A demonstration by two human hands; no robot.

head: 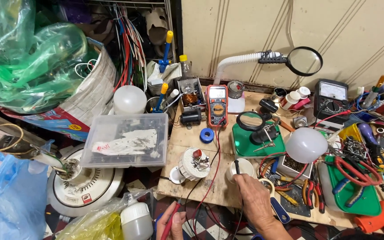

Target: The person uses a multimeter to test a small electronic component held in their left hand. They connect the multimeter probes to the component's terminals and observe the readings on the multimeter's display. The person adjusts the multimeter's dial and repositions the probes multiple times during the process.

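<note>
Here, the widest thing near the hands is the wooden worktop (187, 182), a bare patch of which lies just ahead of both. Up and to the left of the left hand sits a clear plastic lidded box (126, 140), and beyond it a white round dome (129, 99). Ahead and to the right of the right hand stand a green-based magnifier stand (258, 141) and a white globe bulb cover (306, 145). Further ahead, between the two hands and well apart from them, an orange digital multimeter (217, 106) stands upright. Just ahead of the left hand lies an opened white LED bulb (191, 166) on its side, its circuit parts exposed. The right hand (253, 198) is closed around the black probe (237, 166), whose tip points up beside a small white cup (241, 169). The left hand (174, 222), low at the frame edge, pinches the red probe (170, 222) between thumb and fingers. Red and black leads (213, 175) run from the hands across the worktop toward the multimeter. Smallest, a blue tape roll (207, 135) lies ahead, near the meter.
</note>
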